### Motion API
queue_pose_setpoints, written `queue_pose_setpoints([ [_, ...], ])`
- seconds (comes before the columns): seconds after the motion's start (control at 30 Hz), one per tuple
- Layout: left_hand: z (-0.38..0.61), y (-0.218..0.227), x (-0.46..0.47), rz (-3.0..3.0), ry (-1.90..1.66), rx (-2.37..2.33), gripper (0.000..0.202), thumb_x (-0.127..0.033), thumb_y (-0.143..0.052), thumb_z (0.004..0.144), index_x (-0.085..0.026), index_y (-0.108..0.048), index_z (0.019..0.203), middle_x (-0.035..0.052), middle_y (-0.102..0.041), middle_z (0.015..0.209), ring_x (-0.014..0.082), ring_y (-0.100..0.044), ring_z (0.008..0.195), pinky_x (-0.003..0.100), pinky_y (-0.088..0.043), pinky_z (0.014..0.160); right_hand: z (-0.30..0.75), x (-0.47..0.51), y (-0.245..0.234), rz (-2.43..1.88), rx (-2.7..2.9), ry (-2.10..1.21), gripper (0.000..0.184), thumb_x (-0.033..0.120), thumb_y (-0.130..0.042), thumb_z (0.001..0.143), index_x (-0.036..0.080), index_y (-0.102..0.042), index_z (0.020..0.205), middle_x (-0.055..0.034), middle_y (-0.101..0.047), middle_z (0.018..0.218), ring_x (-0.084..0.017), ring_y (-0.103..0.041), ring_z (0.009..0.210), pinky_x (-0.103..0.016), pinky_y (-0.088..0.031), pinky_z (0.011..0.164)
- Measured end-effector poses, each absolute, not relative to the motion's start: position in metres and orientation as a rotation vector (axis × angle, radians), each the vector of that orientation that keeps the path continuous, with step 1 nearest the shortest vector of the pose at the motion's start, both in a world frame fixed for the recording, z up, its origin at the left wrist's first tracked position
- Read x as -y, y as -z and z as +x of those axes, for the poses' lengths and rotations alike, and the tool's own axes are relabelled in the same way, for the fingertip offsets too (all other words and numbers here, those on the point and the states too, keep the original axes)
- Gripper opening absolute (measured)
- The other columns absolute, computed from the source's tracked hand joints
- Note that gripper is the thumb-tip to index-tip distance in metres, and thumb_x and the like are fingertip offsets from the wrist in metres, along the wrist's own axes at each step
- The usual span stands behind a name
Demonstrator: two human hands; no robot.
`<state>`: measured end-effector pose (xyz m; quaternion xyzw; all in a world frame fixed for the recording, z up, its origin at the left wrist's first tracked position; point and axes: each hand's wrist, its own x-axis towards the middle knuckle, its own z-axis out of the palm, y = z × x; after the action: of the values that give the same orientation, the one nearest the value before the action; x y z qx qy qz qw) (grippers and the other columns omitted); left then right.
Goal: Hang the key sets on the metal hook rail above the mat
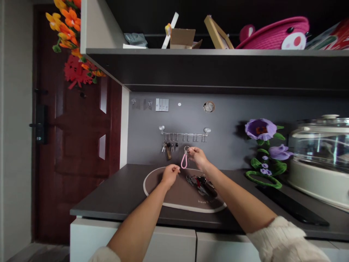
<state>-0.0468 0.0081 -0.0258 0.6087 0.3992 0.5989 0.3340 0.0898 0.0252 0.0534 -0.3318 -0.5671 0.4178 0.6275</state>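
Note:
My right hand (198, 157) is raised near the wall and pinches the metal ring of a key with a pink loop strap (184, 160), which dangles below the fingers. My left hand (170, 174) hovers over the oval brown mat (174, 196) with its fingers curled, the fingertips close to the bottom of the pink strap; whether they touch it is unclear. A pile of dark keys (201, 185) lies on the mat under my right forearm. Just above, a chrome hook rail (184, 134) on the wall carries a bunch of keys (168, 147) at its left end.
The mat lies on a dark countertop (114, 196). Purple crocheted flowers (263, 149) stand to the right, beside a glass-lidded cooker (320, 160). An overhead shelf (218, 52) holds a box and a pink basket. A dark red door (71, 145) is at left.

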Motion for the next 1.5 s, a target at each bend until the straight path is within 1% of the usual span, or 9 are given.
queue_pose_setpoints([
  [0.1,-0.047,0.029,-0.012,1.580,-1.576,-1.063,0.012,-0.022,-0.049,0.070,-0.013,-0.058,0.069,0.0022,-0.058,0.062,0.0084,-0.048,0.053,0.020,-0.038,0.054,0.084,-0.029,-0.068,-0.806,1.239,-0.985,0.005,0.018,-0.048,0.072,0.016,-0.050,0.067,0.0005,-0.053,0.066,-0.008,-0.051,0.059,-0.024,-0.044,0.057],
  [0.23,-0.047,0.031,-0.015,1.550,-1.583,-1.079,0.011,-0.021,-0.049,0.070,-0.013,-0.057,0.069,0.0019,-0.057,0.062,0.0083,-0.048,0.052,0.020,-0.037,0.052,0.075,-0.037,-0.083,-0.846,1.204,-0.993,0.011,0.011,-0.043,0.073,0.016,-0.049,0.065,0.0008,-0.053,0.061,-0.006,-0.048,0.051,-0.021,-0.043,0.052],
  [0.33,-0.047,0.031,-0.016,1.532,-1.587,-1.096,0.011,-0.020,-0.049,0.070,-0.013,-0.057,0.068,0.0014,-0.057,0.061,0.0081,-0.048,0.051,0.020,-0.036,0.052,0.068,-0.046,-0.089,-0.893,1.150,-0.992,0.013,0.009,-0.042,0.074,0.016,-0.049,0.065,0.0009,-0.053,0.057,-0.006,-0.047,0.048,-0.020,-0.042,0.048],
  [0.47,-0.048,0.032,-0.016,1.538,-1.573,-1.112,0.011,-0.020,-0.048,0.071,-0.013,-0.056,0.067,0.0012,-0.057,0.060,0.0077,-0.047,0.051,0.020,-0.036,0.051,0.060,-0.058,-0.091,-0.897,1.090,-1.013,0.016,0.007,-0.040,0.075,0.016,-0.049,0.065,0.0017,-0.053,0.054,-0.007,-0.048,0.046,-0.021,-0.043,0.049],
  [0.77,-0.047,0.032,-0.016,1.529,-1.559,-1.119,0.011,-0.019,-0.049,0.070,-0.014,-0.056,0.065,0.0012,-0.057,0.060,0.0077,-0.048,0.052,0.020,-0.038,0.053,0.053,-0.080,-0.090,-0.883,0.927,-1.030,0.016,0.011,-0.043,0.076,0.017,-0.047,0.061,0.0024,-0.050,0.049,-0.007,-0.049,0.046,-0.021,-0.045,0.050],
  [0.9,-0.047,0.032,-0.018,1.546,-1.567,-1.117,0.011,-0.019,-0.049,0.070,-0.014,-0.057,0.065,0.0016,-0.058,0.061,0.0082,-0.049,0.052,0.020,-0.038,0.053,0.052,-0.088,-0.087,-0.885,0.913,-1.031,0.014,0.013,-0.047,0.075,0.017,-0.046,0.062,0.0021,-0.050,0.048,-0.008,-0.050,0.048,-0.021,-0.047,0.051],
  [1.03,-0.048,0.035,-0.021,1.558,-1.569,-1.120,0.012,-0.021,-0.049,0.070,-0.014,-0.057,0.066,0.0020,-0.058,0.062,0.0087,-0.049,0.053,0.021,-0.038,0.053,0.053,-0.093,-0.087,-0.872,0.897,-1.036,0.014,0.014,-0.047,0.076,0.017,-0.045,0.062,0.0024,-0.050,0.049,-0.008,-0.050,0.048,-0.022,-0.047,0.051],
  [1.3,-0.048,0.034,-0.019,1.544,-1.561,-1.120,0.012,-0.021,-0.048,0.070,-0.013,-0.056,0.064,0.0019,-0.057,0.060,0.0083,-0.048,0.052,0.021,-0.038,0.053,0.055,-0.094,-0.082,-0.942,0.917,-1.009,0.014,0.012,-0.044,0.075,0.017,-0.045,0.063,0.0038,-0.047,0.047,-0.008,-0.046,0.043,-0.021,-0.043,0.047],
  [1.5,-0.048,0.034,-0.020,1.538,-1.554,-1.139,0.011,-0.021,-0.049,0.071,-0.014,-0.056,0.066,0.0021,-0.058,0.062,0.0081,-0.048,0.053,0.020,-0.038,0.053,0.058,-0.092,-0.077,-0.963,0.981,-0.985,0.016,0.010,-0.044,0.074,0.017,-0.046,0.059,0.0052,-0.044,0.044,-0.006,-0.041,0.039,-0.020,-0.040,0.045],
])
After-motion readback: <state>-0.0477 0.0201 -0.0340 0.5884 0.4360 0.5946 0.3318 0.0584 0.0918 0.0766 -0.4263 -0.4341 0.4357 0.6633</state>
